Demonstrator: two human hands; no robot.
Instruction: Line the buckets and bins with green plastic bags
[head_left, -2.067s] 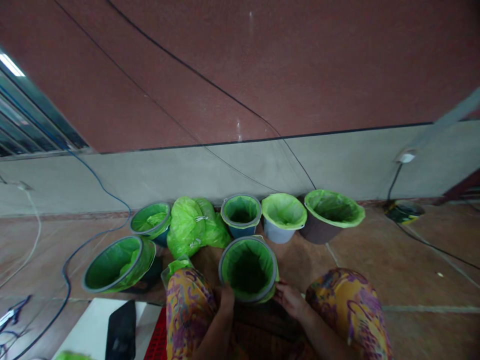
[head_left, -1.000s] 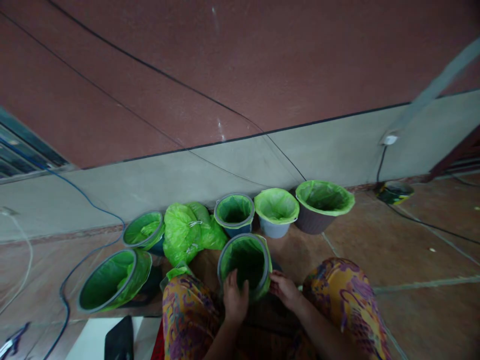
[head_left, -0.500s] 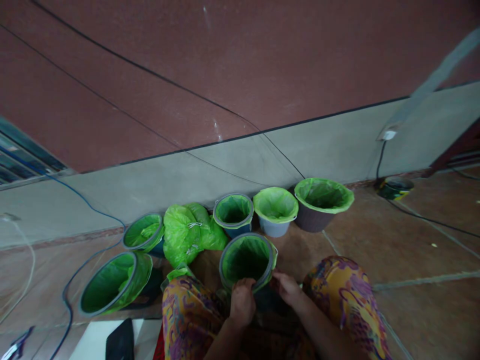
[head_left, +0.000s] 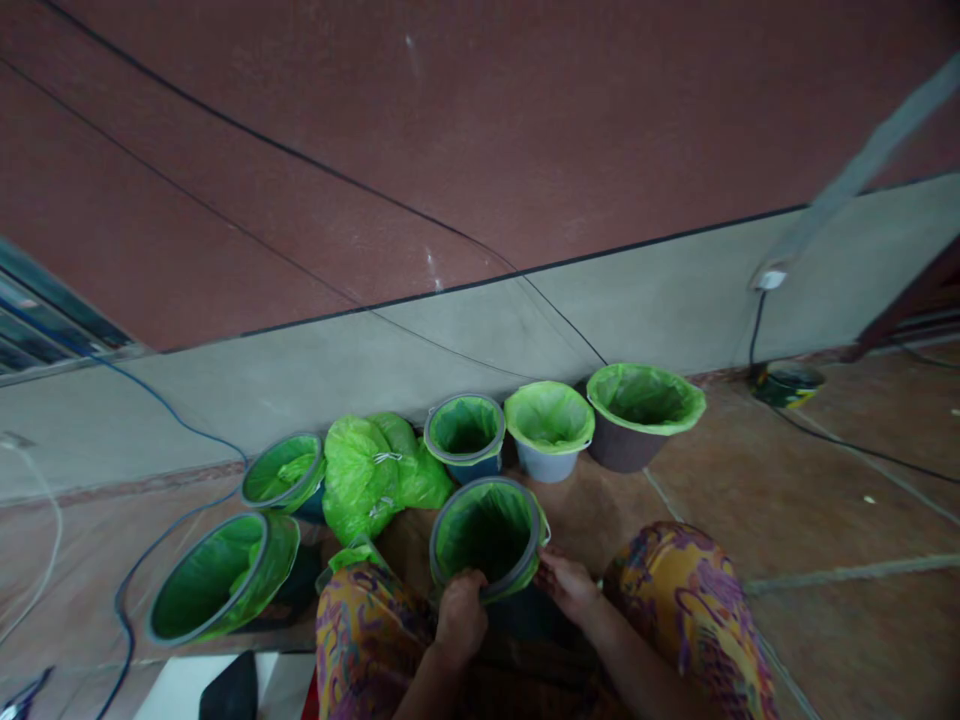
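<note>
A dark bucket lined with a green plastic bag stands between my knees, a grey ring round its rim. My left hand is closed over the near left part of that rim, fingertips at the inner edge. At the right side, my right hand has its fingers bent against the bag's folded-over edge, just below the ring and close to the wire handle. Its fingertips are partly hidden by dimness. The bucket's lower body is in shadow.
By the wall stand lined buckets: a blue one, a light grey one and a brown one. Tied green bags lie left of them. Two more lined bins are farther left. A blue cable crosses the floor.
My left hand has shifted slightly left along the rim. The right hand stays at the bucket's right side. The whole view has tilted slightly.
</note>
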